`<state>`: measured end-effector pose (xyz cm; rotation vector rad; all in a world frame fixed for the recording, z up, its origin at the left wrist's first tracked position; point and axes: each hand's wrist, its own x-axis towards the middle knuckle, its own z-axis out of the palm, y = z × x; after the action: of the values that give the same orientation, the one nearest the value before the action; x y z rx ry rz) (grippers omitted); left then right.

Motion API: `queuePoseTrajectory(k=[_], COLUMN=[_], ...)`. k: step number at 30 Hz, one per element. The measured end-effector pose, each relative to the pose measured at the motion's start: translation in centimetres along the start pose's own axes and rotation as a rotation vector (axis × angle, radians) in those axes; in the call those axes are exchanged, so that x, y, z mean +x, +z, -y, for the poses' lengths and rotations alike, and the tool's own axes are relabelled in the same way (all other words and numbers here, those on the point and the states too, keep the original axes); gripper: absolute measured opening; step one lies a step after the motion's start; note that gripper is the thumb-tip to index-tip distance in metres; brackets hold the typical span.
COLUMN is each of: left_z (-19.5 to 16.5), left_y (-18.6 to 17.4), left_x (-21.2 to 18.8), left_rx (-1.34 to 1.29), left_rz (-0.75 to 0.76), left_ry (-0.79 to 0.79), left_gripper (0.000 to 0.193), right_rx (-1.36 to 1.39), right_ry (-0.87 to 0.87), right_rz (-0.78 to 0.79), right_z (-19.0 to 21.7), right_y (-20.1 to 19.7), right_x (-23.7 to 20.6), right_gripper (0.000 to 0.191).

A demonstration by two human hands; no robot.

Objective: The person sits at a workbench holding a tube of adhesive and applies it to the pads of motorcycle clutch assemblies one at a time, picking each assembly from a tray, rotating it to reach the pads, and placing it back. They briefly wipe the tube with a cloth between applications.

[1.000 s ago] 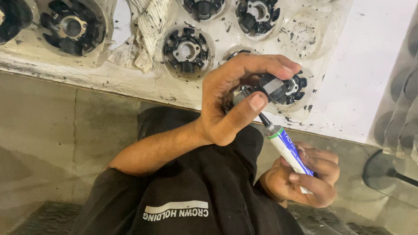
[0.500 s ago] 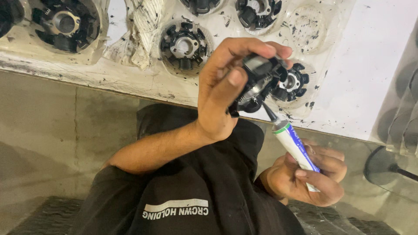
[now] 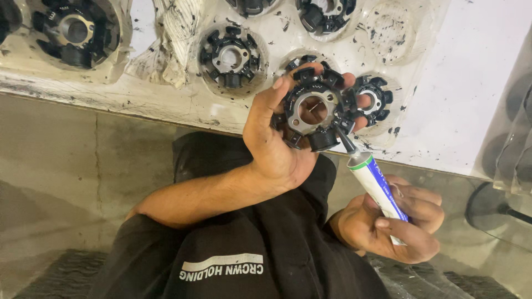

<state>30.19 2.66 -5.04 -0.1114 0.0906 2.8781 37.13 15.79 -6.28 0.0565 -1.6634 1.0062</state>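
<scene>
My left hand (image 3: pixel 275 150) is raised over the table edge, gripping a black ring-shaped part (image 3: pixel 313 108) with blocky teeth round a metal centre hole. The part's flat face is turned towards me. My right hand (image 3: pixel 390 224), lower and nearer my body, grips a white and blue tube (image 3: pixel 375 181) with a dark nozzle. The nozzle tip touches the lower right rim of the held part.
A stained white moulded tray (image 3: pixel 471 99) lies across the top. Its round pockets hold several similar black parts (image 3: pixel 230 55), and one pocket (image 3: pixel 393 30) is empty. A dirty rag (image 3: pixel 174 39) lies on it. Clear plastic trays (image 3: pixel 515 144) stand at the right; my dark shirt (image 3: pixel 249 243) fills the bottom.
My left hand has turned the black part from edge-on to face-on and lifted it slightly. The tube in my right hand followed, with its nozzle staying at the part's lower edge.
</scene>
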Motion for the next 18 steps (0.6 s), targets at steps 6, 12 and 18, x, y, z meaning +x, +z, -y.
queuePoseTrajectory(k=[6, 12, 18], left_z=[-0.09, -0.06, -0.07], left_y=[-0.34, -0.33, 0.41], left_x=[0.30, 0.46, 0.88], left_rx=[-0.047, -0.050, -0.080], left_rz=[-0.019, -0.060, -0.072], left_ry=[-0.047, -0.082, -0.143], left_gripper=[0.042, 0.044, 0.046], right_rx=[0.066, 0.067, 0.083], right_ry=[0.096, 0.126, 0.172], right_rz=[-0.011, 0.033, 0.074], right_z=[0.37, 0.52, 0.05], right_y=[0.02, -0.17, -0.91], right_x=[-0.04, -0.06, -0.06], right_gripper=[0.041, 0.044, 0.043])
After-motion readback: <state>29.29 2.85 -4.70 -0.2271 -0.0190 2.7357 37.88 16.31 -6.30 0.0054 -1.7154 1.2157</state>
